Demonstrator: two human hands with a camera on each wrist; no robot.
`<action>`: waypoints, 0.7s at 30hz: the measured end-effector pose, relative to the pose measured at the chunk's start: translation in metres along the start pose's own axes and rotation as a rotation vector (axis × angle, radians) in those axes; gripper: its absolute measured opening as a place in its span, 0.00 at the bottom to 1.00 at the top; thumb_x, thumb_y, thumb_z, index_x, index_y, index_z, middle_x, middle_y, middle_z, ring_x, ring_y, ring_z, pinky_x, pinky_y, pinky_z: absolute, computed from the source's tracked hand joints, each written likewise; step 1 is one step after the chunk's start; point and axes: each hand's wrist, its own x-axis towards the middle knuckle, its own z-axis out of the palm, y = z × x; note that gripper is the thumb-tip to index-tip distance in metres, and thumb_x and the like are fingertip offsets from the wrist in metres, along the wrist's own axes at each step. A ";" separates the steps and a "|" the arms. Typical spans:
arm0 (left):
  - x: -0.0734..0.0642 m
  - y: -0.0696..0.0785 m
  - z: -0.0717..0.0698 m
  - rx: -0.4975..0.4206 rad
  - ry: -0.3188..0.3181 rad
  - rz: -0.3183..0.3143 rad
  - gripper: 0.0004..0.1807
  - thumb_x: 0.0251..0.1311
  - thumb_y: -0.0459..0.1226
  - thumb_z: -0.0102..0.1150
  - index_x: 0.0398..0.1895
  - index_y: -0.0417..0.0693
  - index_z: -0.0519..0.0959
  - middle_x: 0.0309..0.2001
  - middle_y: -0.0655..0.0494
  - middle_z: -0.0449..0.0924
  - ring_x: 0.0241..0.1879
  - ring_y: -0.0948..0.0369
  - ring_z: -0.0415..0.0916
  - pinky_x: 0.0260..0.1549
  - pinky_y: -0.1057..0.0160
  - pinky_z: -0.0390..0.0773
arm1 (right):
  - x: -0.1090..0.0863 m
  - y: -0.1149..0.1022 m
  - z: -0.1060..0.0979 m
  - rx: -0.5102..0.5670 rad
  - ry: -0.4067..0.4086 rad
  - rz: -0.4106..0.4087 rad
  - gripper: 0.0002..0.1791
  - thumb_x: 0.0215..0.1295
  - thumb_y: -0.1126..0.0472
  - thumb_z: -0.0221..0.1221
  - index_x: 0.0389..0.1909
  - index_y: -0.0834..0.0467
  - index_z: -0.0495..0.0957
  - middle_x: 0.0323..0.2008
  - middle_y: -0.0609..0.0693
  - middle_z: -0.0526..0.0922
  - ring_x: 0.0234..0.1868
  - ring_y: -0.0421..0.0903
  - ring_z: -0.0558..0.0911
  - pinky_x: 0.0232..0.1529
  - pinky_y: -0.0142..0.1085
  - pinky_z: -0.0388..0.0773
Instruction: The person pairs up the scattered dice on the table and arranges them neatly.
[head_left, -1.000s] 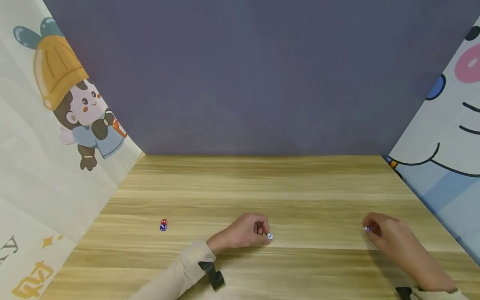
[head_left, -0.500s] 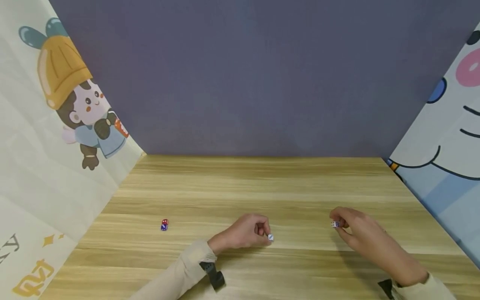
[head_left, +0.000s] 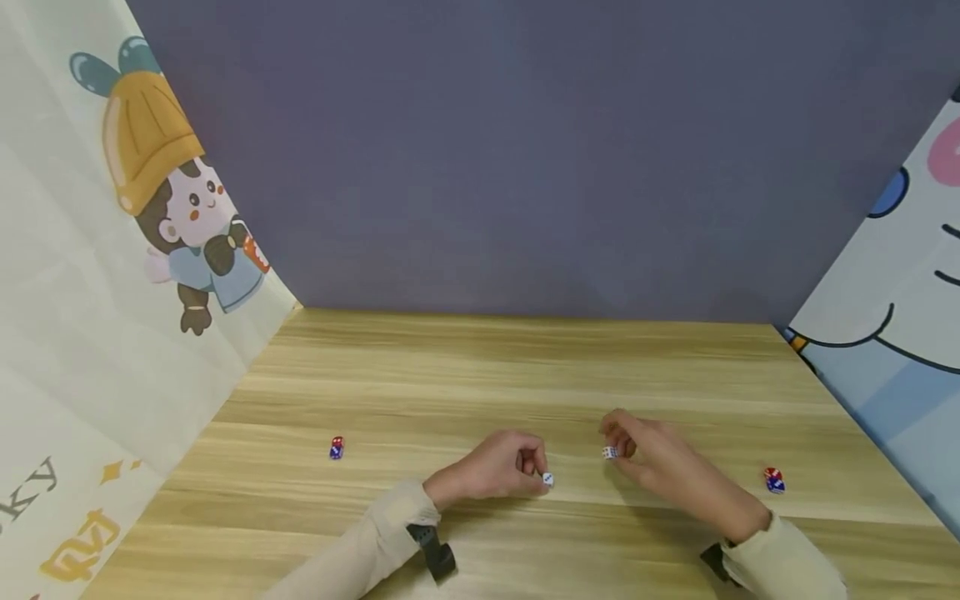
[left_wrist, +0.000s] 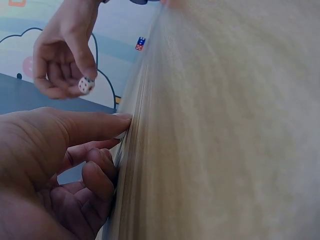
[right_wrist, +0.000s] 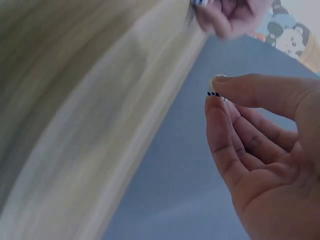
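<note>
Wooden tabletop [head_left: 480, 375] passable mid-frame; left hand [head_left: 497, 465], right hand [head_left: 660, 457] block lower centre; red-blue dice [head_left: 337, 448] lower left, matching dice [head_left: 775, 481] lower right.

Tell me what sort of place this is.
Probably an indoor booth, perhaps for filming: a flat wood-grain tabletop, a plain grey-blue backdrop behind it, and an off-white sheet printed with a yellow-hatted cartoon figure along its left side.

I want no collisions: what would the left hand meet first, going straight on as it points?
Probably the right hand, pinching a white die; it looks raised, so the left hand might pass beneath.
</note>
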 end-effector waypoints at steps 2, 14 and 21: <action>0.000 0.000 0.000 0.003 0.001 -0.003 0.08 0.54 0.29 0.72 0.28 0.45 0.79 0.23 0.64 0.71 0.22 0.71 0.66 0.24 0.75 0.68 | 0.006 -0.002 0.007 0.043 -0.032 -0.009 0.14 0.57 0.74 0.67 0.42 0.59 0.78 0.34 0.42 0.82 0.33 0.33 0.79 0.33 0.33 0.80; 0.002 -0.003 0.001 0.041 0.008 -0.002 0.08 0.54 0.30 0.72 0.29 0.47 0.80 0.23 0.64 0.71 0.22 0.72 0.66 0.24 0.75 0.68 | 0.024 -0.013 0.043 0.175 -0.086 -0.003 0.16 0.57 0.75 0.67 0.46 0.63 0.79 0.34 0.45 0.83 0.32 0.34 0.80 0.33 0.30 0.79; 0.002 -0.001 -0.001 0.064 0.012 0.001 0.09 0.53 0.31 0.73 0.29 0.47 0.80 0.23 0.64 0.72 0.23 0.72 0.67 0.25 0.75 0.68 | 0.022 -0.017 0.052 0.275 -0.103 0.049 0.24 0.53 0.79 0.64 0.51 0.63 0.72 0.33 0.47 0.82 0.32 0.36 0.81 0.33 0.31 0.80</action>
